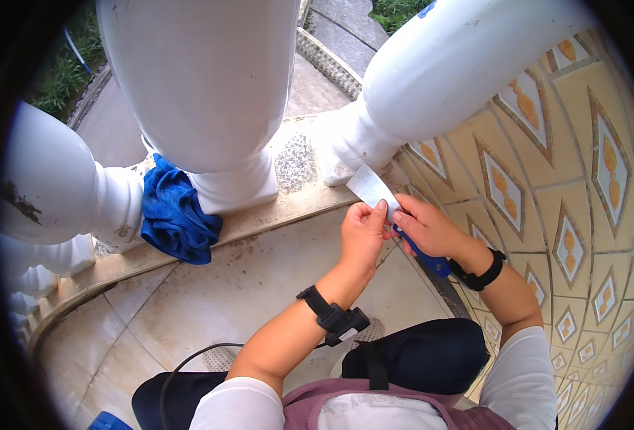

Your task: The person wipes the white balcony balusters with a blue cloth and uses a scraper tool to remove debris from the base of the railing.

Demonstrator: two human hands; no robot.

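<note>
A putty knife (369, 188) with a flat metal blade and a blue handle is between my two hands. My right hand (426, 228) is wrapped round it where the blade meets the handle. The fingers of my left hand (363, 233) pinch the blade's side near its base, thumb on top. The blade points up and left, its broad end close to the foot of the right white baluster (374, 129). A crumpled blue cloth (177, 211) lies on the ledge between the left and middle balusters, draping over the front edge.
White balusters, the large middle one (202, 93) among them, rise from a speckled stone ledge (295, 163). A wall of diamond-patterned tiles (539, 179) closes the right side. Dirt specks mark the tiled floor (209, 301). A blue object (109, 421) shows at the lower left edge.
</note>
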